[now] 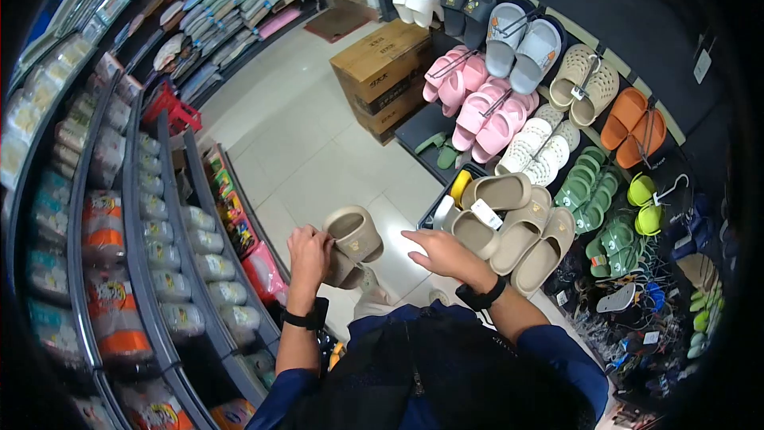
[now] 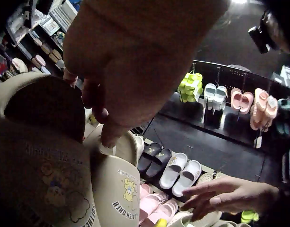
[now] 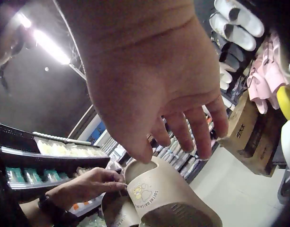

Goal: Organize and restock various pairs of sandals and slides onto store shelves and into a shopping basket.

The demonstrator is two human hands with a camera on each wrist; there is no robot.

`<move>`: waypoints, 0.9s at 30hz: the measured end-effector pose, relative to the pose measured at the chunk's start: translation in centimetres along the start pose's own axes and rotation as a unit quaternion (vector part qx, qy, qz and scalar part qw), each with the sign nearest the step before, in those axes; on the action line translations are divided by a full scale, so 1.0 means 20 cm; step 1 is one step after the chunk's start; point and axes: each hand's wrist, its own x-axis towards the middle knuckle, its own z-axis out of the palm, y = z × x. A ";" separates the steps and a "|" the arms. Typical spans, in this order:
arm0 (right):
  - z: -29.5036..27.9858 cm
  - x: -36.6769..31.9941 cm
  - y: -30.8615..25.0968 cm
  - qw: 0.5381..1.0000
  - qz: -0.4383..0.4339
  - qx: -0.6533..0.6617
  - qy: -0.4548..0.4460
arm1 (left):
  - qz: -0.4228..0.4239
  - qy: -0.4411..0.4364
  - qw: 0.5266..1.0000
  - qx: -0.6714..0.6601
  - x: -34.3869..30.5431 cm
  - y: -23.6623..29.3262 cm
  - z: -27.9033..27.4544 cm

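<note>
A pair of beige slide slippers (image 1: 360,240) with a printed cartoon bear hangs from my left hand (image 1: 309,255), which pinches it between thumb and fingers. In the left wrist view the two slippers (image 2: 45,175) lie side by side, their bear prints facing the camera. My right hand (image 1: 447,255) is held out over the floor with fingers extended and nothing in it. It is nearest to more beige slippers (image 1: 521,243) on the low display. In the right wrist view the palm of the right hand (image 3: 154,90) faces the camera, fingers spread apart.
Hooks on the dark wall to the right hold orange slippers (image 1: 633,127), pink slippers (image 1: 495,119) and green slippers (image 1: 589,187). Cardboard boxes (image 1: 382,64) stand ahead on the tiled floor. Along the left run shelves of packaged goods (image 1: 103,231), with a red basket (image 1: 171,107) beyond.
</note>
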 end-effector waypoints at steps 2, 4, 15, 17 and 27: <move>0.05 0.13 -0.03 1.000 0.022 -0.012 0.015 | 0.047 -0.017 0.998 -0.031 0.08 -0.12 0.06; 0.09 0.29 -0.05 0.997 0.013 -0.032 0.064 | 0.086 -0.026 0.994 -0.055 0.18 -0.23 0.08; 0.36 1.05 -0.19 0.983 0.147 -0.088 0.065 | 0.171 -0.033 0.974 -0.143 0.58 -0.76 0.07; 0.38 1.12 -0.18 0.982 0.133 -0.094 0.091 | 0.192 -0.012 0.967 -0.166 0.66 -0.83 0.12; 0.27 1.38 0.13 0.975 0.198 0.000 0.105 | 0.220 -0.065 0.947 -0.226 1.15 -0.83 0.36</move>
